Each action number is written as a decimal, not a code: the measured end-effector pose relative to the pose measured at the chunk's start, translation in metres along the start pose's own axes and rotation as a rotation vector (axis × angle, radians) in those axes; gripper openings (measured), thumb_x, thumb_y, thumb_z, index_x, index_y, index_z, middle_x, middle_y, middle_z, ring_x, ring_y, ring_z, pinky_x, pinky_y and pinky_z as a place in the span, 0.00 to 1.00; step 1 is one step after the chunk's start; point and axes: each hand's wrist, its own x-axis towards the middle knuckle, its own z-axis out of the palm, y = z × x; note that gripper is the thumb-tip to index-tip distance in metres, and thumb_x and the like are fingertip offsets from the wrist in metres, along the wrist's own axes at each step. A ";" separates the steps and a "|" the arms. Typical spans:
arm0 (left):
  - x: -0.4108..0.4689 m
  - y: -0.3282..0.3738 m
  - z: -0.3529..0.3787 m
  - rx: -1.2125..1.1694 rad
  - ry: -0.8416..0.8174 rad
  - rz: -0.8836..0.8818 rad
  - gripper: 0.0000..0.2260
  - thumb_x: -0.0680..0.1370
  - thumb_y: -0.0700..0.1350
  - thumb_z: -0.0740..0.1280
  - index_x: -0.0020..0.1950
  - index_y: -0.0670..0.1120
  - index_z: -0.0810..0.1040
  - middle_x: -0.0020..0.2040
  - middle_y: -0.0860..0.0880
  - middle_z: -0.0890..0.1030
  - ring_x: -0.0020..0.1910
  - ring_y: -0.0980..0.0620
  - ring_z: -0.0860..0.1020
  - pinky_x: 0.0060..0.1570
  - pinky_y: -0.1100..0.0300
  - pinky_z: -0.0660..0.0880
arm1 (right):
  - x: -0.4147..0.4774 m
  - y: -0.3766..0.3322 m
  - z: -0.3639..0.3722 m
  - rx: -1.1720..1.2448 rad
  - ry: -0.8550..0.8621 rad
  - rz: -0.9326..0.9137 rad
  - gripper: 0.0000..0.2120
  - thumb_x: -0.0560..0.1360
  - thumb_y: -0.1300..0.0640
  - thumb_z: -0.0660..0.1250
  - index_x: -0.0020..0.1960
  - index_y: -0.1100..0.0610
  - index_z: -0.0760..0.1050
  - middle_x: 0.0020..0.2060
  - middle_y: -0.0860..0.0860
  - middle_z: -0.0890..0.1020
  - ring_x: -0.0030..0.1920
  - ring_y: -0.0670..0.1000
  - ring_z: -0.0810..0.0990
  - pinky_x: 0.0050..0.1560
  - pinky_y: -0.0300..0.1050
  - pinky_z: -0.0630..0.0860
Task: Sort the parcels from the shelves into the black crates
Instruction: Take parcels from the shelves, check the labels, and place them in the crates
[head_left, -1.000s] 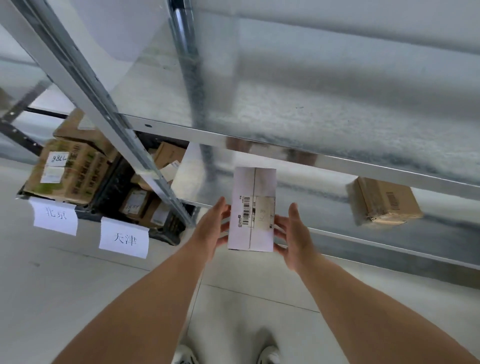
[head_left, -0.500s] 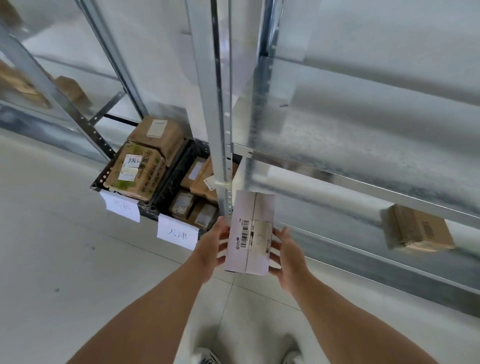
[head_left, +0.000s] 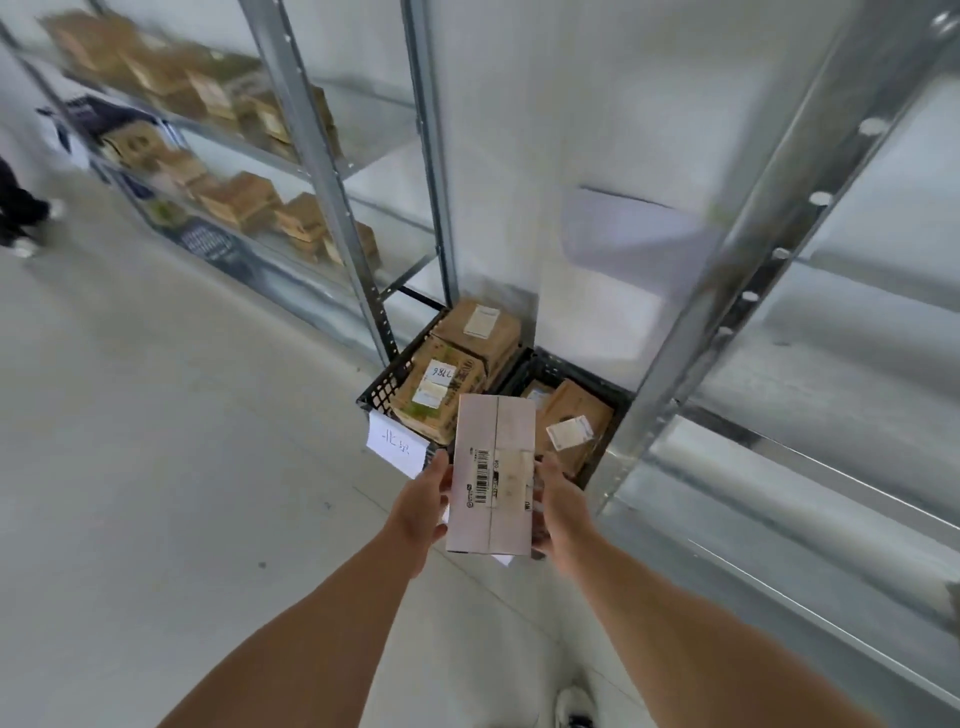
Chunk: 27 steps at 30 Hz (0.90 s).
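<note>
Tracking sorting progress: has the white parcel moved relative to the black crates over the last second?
Yes. The white parcel has travelled left toward the black crates: formerly to their right, it now overlaps them.

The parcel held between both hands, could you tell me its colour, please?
The parcel is pale pinkish white with a black barcode; head view.
</note>
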 end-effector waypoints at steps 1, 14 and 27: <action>0.000 0.012 -0.014 0.003 0.023 0.014 0.21 0.84 0.59 0.52 0.60 0.49 0.79 0.59 0.48 0.81 0.62 0.46 0.76 0.66 0.42 0.69 | 0.001 -0.010 0.017 -0.020 -0.027 -0.012 0.22 0.84 0.40 0.52 0.51 0.50 0.80 0.49 0.53 0.85 0.53 0.57 0.81 0.66 0.66 0.72; 0.098 0.136 -0.138 0.012 0.259 0.053 0.20 0.83 0.59 0.54 0.60 0.47 0.78 0.57 0.45 0.81 0.59 0.45 0.77 0.59 0.46 0.72 | 0.097 -0.111 0.183 -0.044 -0.272 -0.004 0.18 0.83 0.41 0.54 0.53 0.50 0.78 0.52 0.55 0.85 0.56 0.56 0.81 0.67 0.62 0.71; 0.248 0.248 -0.215 0.110 0.195 -0.032 0.19 0.84 0.58 0.53 0.61 0.49 0.77 0.57 0.46 0.80 0.58 0.45 0.77 0.61 0.44 0.70 | 0.212 -0.193 0.304 -0.034 -0.159 0.121 0.14 0.78 0.56 0.60 0.54 0.58 0.83 0.50 0.59 0.86 0.53 0.59 0.85 0.48 0.54 0.83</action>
